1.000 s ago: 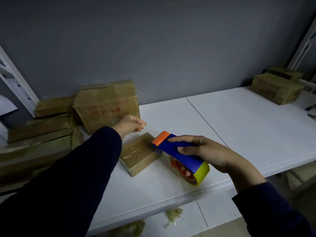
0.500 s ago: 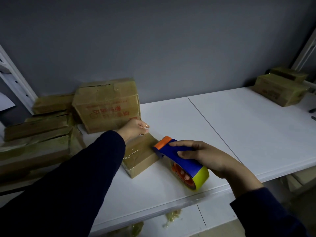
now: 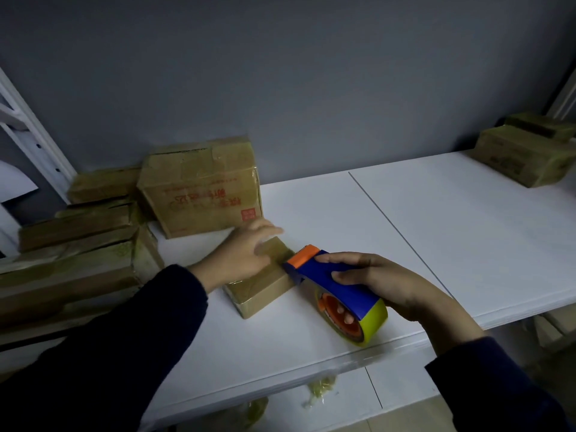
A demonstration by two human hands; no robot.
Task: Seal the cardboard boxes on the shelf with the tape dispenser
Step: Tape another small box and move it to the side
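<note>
We log small flat box: brown, glossy with tape, flat on white shelf. Tape dispenser: blue body, orange nose at box's 3 o'clock edge, yellow-green roll trailing toward 5 o'clock. Larger printed box at 11 o'clock. Flat-box stack at 9 o'clock. We note two more boxes far off at 2 o'clock.

Left sleeve: long, dark navy, plain cloth, wide and loose near the camera, narrowing to a soft cuff. Right sleeve: same dark navy, long, cuff edge sits above the wrist. Left hand bare, motion-blurred. Right hand bare, sharp. Bare wrist shows past each cuff. Light is dim, so the weave can't be made out.
</note>
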